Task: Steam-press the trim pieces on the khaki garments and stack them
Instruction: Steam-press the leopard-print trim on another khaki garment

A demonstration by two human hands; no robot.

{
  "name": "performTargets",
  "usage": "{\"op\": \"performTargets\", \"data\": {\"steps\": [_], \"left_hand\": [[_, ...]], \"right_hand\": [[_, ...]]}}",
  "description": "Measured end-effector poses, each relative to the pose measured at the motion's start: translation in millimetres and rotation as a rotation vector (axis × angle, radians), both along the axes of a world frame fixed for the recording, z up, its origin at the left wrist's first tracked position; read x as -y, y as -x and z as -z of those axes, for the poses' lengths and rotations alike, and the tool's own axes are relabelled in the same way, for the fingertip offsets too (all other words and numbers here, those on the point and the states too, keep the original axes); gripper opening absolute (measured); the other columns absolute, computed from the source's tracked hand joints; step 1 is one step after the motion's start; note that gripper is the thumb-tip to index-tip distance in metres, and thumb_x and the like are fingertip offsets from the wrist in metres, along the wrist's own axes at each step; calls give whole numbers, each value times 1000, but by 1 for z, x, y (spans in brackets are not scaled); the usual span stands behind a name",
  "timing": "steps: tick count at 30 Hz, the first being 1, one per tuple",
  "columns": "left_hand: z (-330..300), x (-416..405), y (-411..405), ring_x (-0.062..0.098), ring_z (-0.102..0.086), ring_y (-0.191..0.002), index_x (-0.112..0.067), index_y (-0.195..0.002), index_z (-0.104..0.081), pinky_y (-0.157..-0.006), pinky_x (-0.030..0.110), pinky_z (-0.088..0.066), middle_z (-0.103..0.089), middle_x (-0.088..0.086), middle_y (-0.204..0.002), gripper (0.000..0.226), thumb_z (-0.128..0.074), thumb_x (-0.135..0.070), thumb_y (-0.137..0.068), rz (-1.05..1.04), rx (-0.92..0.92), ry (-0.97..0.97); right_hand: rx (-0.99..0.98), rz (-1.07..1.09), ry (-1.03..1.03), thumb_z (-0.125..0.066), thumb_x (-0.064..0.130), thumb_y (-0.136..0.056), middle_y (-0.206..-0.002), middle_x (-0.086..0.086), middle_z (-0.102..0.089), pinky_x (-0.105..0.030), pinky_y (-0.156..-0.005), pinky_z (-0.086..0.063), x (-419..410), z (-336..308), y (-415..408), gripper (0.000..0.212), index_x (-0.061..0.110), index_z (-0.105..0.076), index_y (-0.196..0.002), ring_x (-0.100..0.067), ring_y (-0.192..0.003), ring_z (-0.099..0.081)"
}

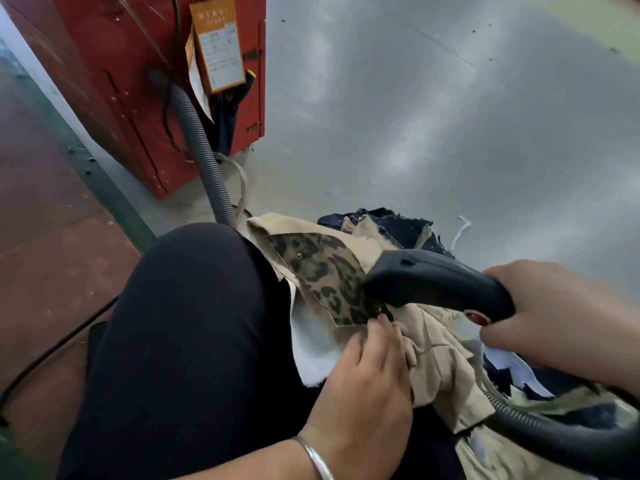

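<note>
A khaki garment [440,362] lies across my lap over a white pad [313,355]. Its leopard-print trim piece [322,271] faces up, edged with pale stitching. My right hand [550,317] grips the handle of a black steam iron head [433,282], whose nose rests on the right part of the trim. My left hand [367,386] lies on the khaki cloth just below the trim, fingertips touching the trim's lower corner. A silver bangle circles that wrist.
A grey ribbed hose [201,140] runs up to a red cabinet [114,84] with an orange tag [218,43]. Another hose [554,434] trails from the iron at lower right. Dark navy pieces [391,223] lie on the grey floor beyond the garment. My black-trousered leg [180,341] fills the lower left.
</note>
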State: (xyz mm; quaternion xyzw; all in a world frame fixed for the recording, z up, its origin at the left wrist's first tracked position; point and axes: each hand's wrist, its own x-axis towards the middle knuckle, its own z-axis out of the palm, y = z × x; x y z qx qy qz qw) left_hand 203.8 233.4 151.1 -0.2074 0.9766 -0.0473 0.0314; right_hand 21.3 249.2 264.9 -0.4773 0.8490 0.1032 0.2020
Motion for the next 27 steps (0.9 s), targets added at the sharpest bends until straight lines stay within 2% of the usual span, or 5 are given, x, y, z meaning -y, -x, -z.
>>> {"op": "performTargets", "data": {"steps": [11,15,19,24,27], "left_hand": [[0,-3,-4,16,-65,-104,-17,-116,-69,-86,25,-53,-70,6,-112,70,-4,-2,-95,-126,-110,-41],[3,-2,-3,18,-64,-104,-11,-116,-68,-87,25,-53,-69,10,-113,80,8,0,-93,-147,-117,-60],[3,-4,3,12,-67,-99,-16,-99,-76,-83,22,-54,-72,1,-104,58,-21,-8,-85,-174,-113,-196],[3,0,-1,18,-65,-104,-17,-115,-68,-86,26,-53,-69,8,-113,81,7,2,-94,-141,-70,-91],[-2,3,-5,19,-63,-106,-15,-117,-68,-88,28,-53,-68,8,-114,59,-14,-12,-94,-90,-31,-144]], "right_hand": [[235,122,95,-61,-5,-76,-56,-17,-63,-34,-45,-54,106,7,-10,13,-7,-64,-88,-25,-38,-55],[215,99,81,-67,-2,-70,-50,-12,-65,-34,-43,-54,93,-14,10,13,2,-63,-82,-26,-40,-61],[187,46,-11,-68,5,-68,-46,-7,-64,-22,-36,-45,44,-18,16,12,13,-61,-75,-19,-37,-62],[206,33,-67,-68,10,-70,-43,2,-62,-18,-36,-41,27,0,5,14,21,-60,-75,-15,-34,-60],[238,33,-46,-67,9,-73,-44,-2,-62,-24,-39,-47,51,3,-1,13,18,-59,-78,-17,-36,-61]]}}
